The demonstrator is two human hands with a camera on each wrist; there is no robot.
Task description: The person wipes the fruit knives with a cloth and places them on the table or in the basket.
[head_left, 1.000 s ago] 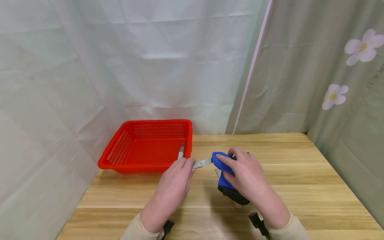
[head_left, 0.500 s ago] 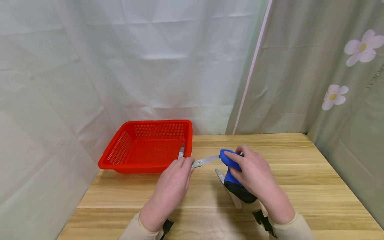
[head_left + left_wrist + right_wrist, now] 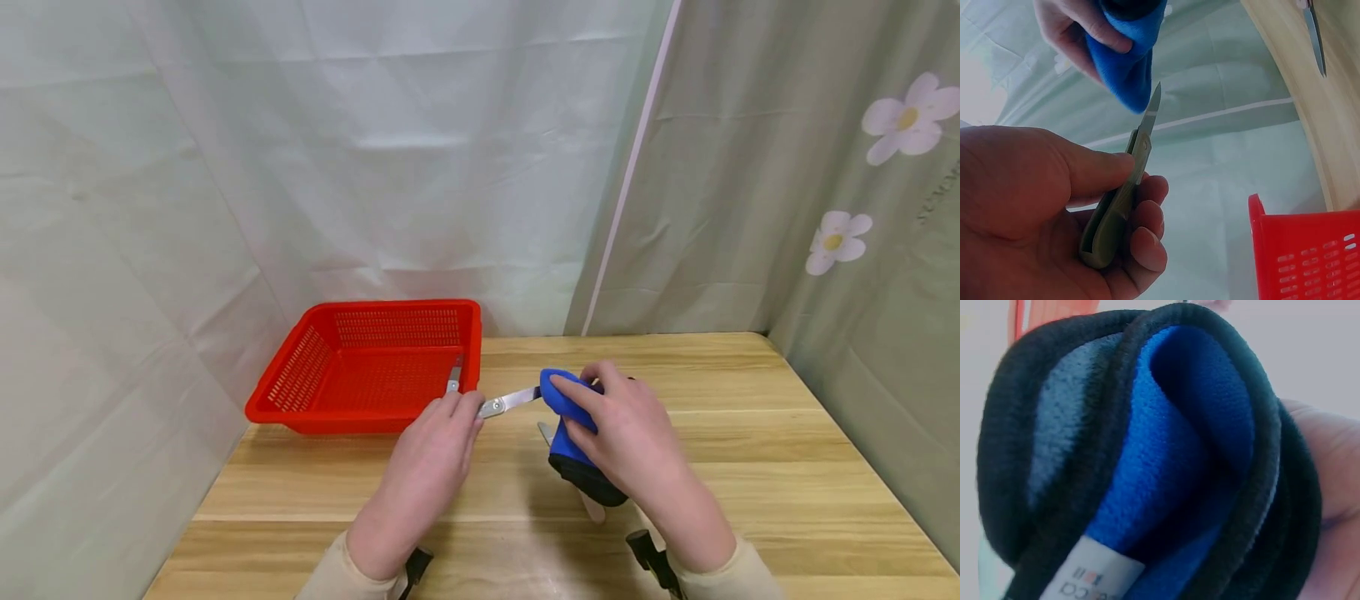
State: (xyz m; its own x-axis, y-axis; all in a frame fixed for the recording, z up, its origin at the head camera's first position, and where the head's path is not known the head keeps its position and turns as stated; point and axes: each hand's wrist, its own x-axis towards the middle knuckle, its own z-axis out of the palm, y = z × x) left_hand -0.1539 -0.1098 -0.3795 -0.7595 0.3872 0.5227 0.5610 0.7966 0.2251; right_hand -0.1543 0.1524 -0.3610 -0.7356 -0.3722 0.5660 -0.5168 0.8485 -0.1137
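Note:
My left hand (image 3: 431,458) grips the handle of a folding knife (image 3: 1124,209), thumb on one side and curled fingers on the other. Its blade (image 3: 522,397) is unfolded and points right. In my right hand (image 3: 630,433) a blue cloth (image 3: 561,393) with black edging is bunched between fingers and thumb, its folded end right at the blade's tip. The right wrist view is filled by the cloth's folds and a white tag (image 3: 1094,572). Below the cloth, a second knife (image 3: 594,507) lies on the table, its middle hidden by the cloth.
A red plastic basket (image 3: 345,422) with slotted walls stands at the back left of the wooden table (image 3: 750,467). Inside it, by the right wall, is another knife (image 3: 454,377), partly hidden. Pale curtains (image 3: 450,167) hang close behind the table.
The cloth in my right hand slid right, off toward the blade's tip, then came slightly back left. My left hand holds the knife almost still.

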